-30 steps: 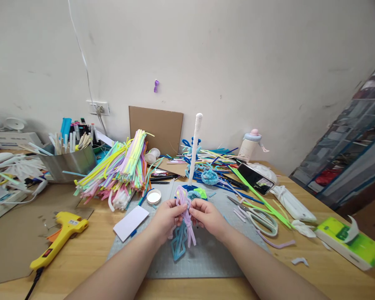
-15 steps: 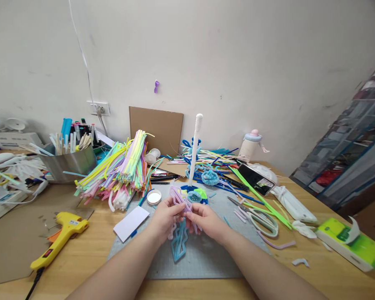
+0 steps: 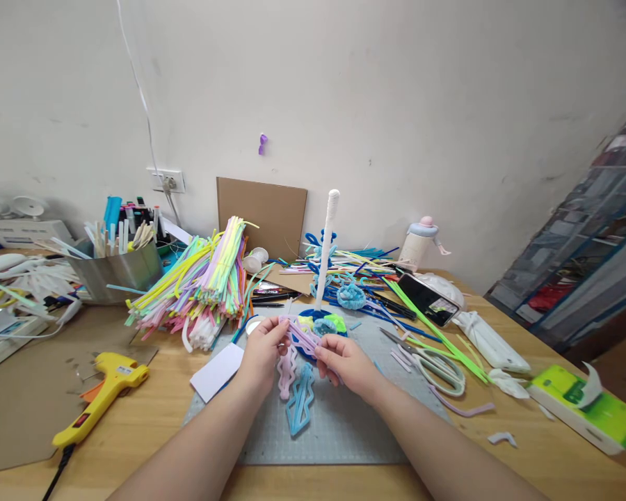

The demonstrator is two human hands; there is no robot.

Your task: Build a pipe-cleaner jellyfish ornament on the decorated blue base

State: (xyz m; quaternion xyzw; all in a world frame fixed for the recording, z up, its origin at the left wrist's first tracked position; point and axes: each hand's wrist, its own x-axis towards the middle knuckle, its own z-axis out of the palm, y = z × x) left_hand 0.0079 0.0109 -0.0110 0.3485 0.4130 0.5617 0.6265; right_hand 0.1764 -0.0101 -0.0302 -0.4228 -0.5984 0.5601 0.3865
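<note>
Both hands meet over a grey cutting mat [image 3: 355,431] and pinch a lilac pipe cleaner piece [image 3: 301,339] stretched between them. My left hand [image 3: 261,355] grips its left end, fingers closed. My right hand [image 3: 344,360] pinches the right end. Under the hands hang a pink wavy pipe cleaner [image 3: 286,369] and a light blue bent pipe cleaner shape [image 3: 300,407], which rests on the mat. Just behind the hands stands a white wrapped post [image 3: 324,250] on a blue base with green and blue coils.
A big heap of pastel pipe cleaners [image 3: 203,285] lies to the left, a yellow glue gun [image 3: 101,396] nearer. White card [image 3: 216,371], scissors [image 3: 438,369], phone [image 3: 426,298], green tissue pack [image 3: 584,403], a metal tub of pens [image 3: 117,268] and a cardboard sheet [image 3: 261,212] surround the mat.
The hands have drawn apart and moved slightly away from me, pulling the lilac piece out flatter between them. The blue shape now hangs lower, resting on the mat.
</note>
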